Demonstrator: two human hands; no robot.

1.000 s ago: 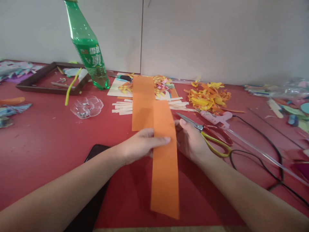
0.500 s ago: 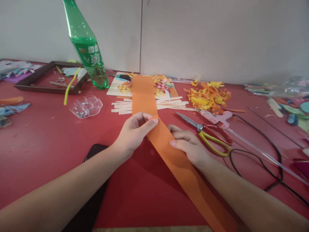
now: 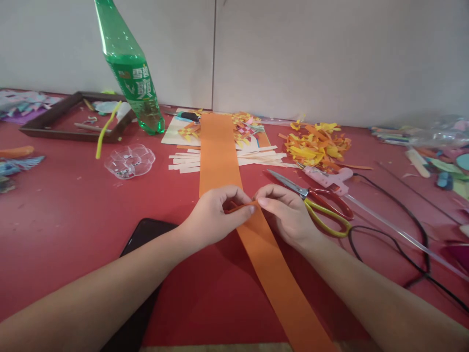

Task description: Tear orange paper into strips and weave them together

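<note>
strip: long orange paper strip (image 3: 220,151) lying on red table (image 3: 73,210), creased mid-length
left hand (image 3: 212,220): fingers pinching the fold
right hand (image 3: 289,215): fingers pinching the same fold
nearby: scissors (image 3: 315,203) just right of right hand; green bottle (image 3: 130,68) far left

left hand (image 3: 212,220) now pinching a fold in the orange paper strip (image 3: 220,151), right hand (image 3: 289,215) drawn closer

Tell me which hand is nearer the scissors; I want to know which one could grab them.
Right. The right hand pinches the orange paper strip just beside the scissors, almost touching the yellow handle. The left hand pinches the strip farther away, across it.
</note>
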